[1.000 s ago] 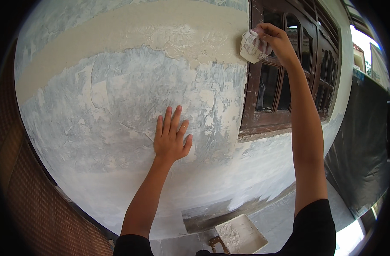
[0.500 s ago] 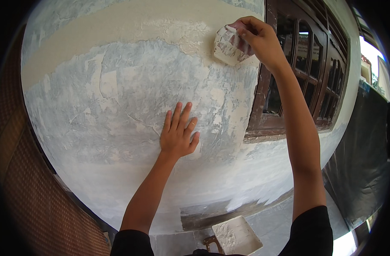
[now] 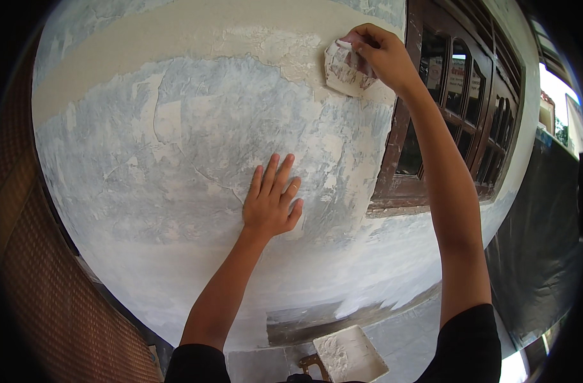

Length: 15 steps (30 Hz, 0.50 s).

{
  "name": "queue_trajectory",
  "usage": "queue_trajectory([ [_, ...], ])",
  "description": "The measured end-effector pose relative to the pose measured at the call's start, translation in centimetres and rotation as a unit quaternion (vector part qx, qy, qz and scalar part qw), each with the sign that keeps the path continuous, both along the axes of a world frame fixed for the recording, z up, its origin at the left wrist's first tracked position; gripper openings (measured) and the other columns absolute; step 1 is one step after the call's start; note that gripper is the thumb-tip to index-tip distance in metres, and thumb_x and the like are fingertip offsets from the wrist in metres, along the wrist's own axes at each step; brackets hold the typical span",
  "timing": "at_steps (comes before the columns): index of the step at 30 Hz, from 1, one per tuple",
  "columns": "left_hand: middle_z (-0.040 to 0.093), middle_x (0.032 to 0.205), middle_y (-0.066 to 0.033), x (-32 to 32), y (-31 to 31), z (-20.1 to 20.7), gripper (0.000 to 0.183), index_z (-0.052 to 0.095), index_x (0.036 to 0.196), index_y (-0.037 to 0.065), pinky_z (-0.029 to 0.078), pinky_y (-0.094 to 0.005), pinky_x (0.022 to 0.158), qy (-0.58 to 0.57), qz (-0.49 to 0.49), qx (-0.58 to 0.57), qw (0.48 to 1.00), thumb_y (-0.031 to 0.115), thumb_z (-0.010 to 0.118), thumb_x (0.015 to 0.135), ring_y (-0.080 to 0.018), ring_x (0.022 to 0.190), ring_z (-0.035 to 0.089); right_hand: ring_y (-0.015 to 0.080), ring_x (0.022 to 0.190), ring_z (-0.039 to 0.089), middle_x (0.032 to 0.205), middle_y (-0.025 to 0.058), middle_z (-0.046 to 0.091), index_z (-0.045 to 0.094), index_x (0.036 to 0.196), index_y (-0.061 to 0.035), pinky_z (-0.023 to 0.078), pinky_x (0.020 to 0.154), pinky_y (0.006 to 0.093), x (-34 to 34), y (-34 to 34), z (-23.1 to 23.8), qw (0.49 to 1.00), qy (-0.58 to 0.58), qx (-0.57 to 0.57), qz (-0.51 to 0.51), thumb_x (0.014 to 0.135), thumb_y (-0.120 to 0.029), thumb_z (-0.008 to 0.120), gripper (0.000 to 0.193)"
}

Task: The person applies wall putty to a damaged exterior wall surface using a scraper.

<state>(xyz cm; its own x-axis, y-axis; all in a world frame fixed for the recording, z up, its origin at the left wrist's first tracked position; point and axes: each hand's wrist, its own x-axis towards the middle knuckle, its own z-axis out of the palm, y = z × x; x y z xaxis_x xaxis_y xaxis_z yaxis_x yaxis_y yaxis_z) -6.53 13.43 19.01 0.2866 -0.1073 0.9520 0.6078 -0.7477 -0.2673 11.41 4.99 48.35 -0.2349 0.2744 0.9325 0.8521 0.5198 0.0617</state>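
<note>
My right hand (image 3: pixel 386 56) grips a putty scraper (image 3: pixel 348 73) at the upper right, beside the window frame. The scraper is a broad, rounded plate with dark red patches under smeared white putty, and it appears to lie against the wall (image 3: pixel 196 127). Below it and to the left, my left hand (image 3: pixel 271 203) rests on the wall with fingers spread, holding nothing. A band of fresh cream putty (image 3: pixel 176 32) runs across the top of the wall, rough and ridged just left of the scraper. Lower down the surface is patchy grey and white.
A brown wooden window (image 3: pixel 445 108) with dark panes stands at the right. At the bottom, a white tub (image 3: pixel 367 357) of putty sits by a brown stool (image 3: pixel 312 365). Woven brown matting (image 3: pixel 55 268) hangs along the left, and a black sheet (image 3: pixel 534 236) along the right.
The view has shifted slightly. Both hands keep nearly the same places: the scraper stays beside the window frame, and the left hand stays spread on the wall.
</note>
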Motion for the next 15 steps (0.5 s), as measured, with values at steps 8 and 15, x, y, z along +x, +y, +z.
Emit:
queue_trajectory([
  [8, 0.041, 0.148, -0.0178, 0.0, 0.1, 0.0, 0.032, 0.055, 0.112, 0.009, 0.019, -0.0523, 0.116, -0.004, -0.002, 0.001, 1.0, 0.027, 0.054, 0.085, -0.038, 0.14, 0.034, 0.0084, 0.065, 0.055, 0.084, 0.0034, 0.066, 0.064, 0.108, -0.0042, 0.046, 0.061, 0.0253, 0.0, -1.0, 1.1, 0.998, 0.053, -0.017, -0.008, 0.091, -0.008, 0.058, 0.019],
  [15, 0.041, 0.149, -0.0176, 0.1, 0.0, 0.0, 0.032, 0.055, 0.112, 0.009, 0.02, -0.0521, 0.116, -0.004, -0.004, -0.001, 1.0, 0.027, 0.054, 0.086, -0.0377, 0.14, 0.034, 0.0068, 0.068, 0.055, 0.083, 0.0015, 0.063, 0.063, 0.107, -0.0032, 0.046, 0.064, 0.0232, 1.3, -0.1, 0.7, 1.0, 0.022, 0.001, 0.002, 0.092, -0.008, 0.056, 0.017],
])
